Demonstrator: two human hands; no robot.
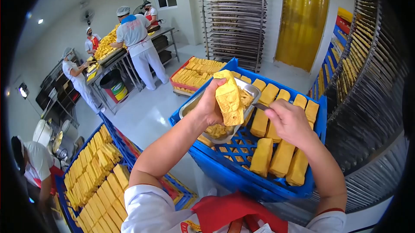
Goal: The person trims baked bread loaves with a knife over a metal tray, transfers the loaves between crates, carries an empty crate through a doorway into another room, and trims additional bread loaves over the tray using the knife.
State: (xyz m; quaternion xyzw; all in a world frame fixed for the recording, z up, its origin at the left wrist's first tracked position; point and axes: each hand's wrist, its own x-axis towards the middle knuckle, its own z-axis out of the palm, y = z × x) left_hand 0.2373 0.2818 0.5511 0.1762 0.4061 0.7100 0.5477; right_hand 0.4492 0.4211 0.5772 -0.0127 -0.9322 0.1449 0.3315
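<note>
My left hand (pixel 211 105) is wrapped round a yellow loaf-shaped block (pixel 229 97), tilted upright over a metal tray. In my right hand (pixel 292 120) is the handle of a small knife (pixel 260 106), its blade pointing left toward the block, a little apart from it. Under the block, the metal tray (pixel 189 108) holds yellow filling or scraps (pixel 216 130), partly hidden by my left hand. The tray rests on a blue crate (pixel 207 157), where several yellow loaves (pixel 283 157) lie in rows on the right side.
At the lower left, another blue crate (pixel 123 146) holds many yellow pieces. A red crate (pixel 175 82) of slices stands behind. Racks (pixel 231 17) rise at the back and right. Several people work at a long table (pixel 125 53); another person (pixel 36 164) is at lower left.
</note>
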